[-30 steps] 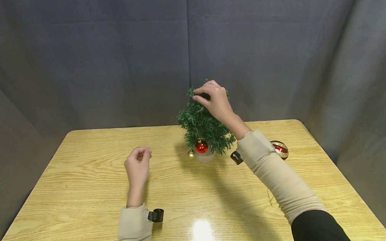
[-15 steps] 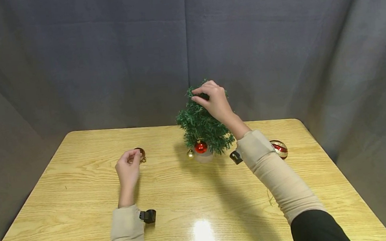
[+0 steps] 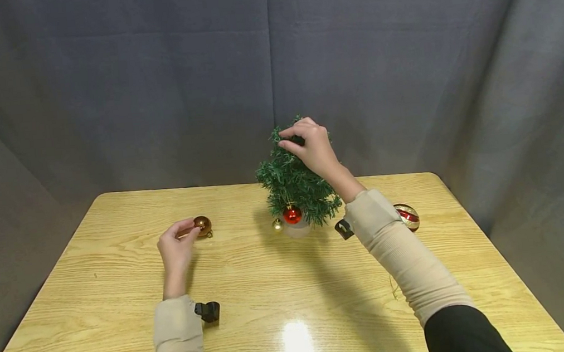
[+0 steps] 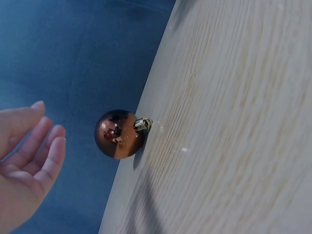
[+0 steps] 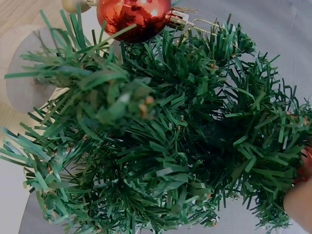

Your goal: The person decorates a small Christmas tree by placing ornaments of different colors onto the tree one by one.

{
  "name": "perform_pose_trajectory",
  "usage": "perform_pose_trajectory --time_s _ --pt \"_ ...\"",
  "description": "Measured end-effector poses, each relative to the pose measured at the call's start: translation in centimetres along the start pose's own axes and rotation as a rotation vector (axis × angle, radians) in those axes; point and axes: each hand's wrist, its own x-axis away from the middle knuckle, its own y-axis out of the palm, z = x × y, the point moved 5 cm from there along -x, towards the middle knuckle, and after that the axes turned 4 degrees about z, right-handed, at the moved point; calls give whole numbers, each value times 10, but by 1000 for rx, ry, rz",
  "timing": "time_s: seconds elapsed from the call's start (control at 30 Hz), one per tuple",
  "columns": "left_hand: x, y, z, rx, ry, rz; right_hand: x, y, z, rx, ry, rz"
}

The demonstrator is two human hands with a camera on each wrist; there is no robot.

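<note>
A shiny brown bauble with a gold cap lies on the table at the left. My left hand is just beside it, thumb and fingers bent and parted; the left wrist view shows a gap between the fingers and the bauble. My right hand is at the upper part of a small green artificial Christmas tree, thumb and fingertips close together. What lies between them is hidden. At the right wrist view's edge, part of something red shows beside that hand, cut off.
A red bauble hangs low on the tree's front by a gold string, with a small gold bauble beside it near the pale base. A striped red-and-gold bauble and a gold string lie at the right of the table.
My left hand has moved left and its thumb and fingers have parted; the brown bauble, hidden behind it at first, is now visible. My right hand stays at the tree.
</note>
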Motion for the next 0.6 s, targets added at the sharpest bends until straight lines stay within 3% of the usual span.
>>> perform_pose_trajectory --time_s 0.17,0.4,0.6 --pt "-4 -1 -6 -55 -61 -16 0 0 0 -1 4 -3" --pt "-7 0 -16 -46 -137 -32 0 -1 1 -6 4 -1" --pt "-10 3 -23 -66 -163 -78 1 -1 2 -10 5 0"
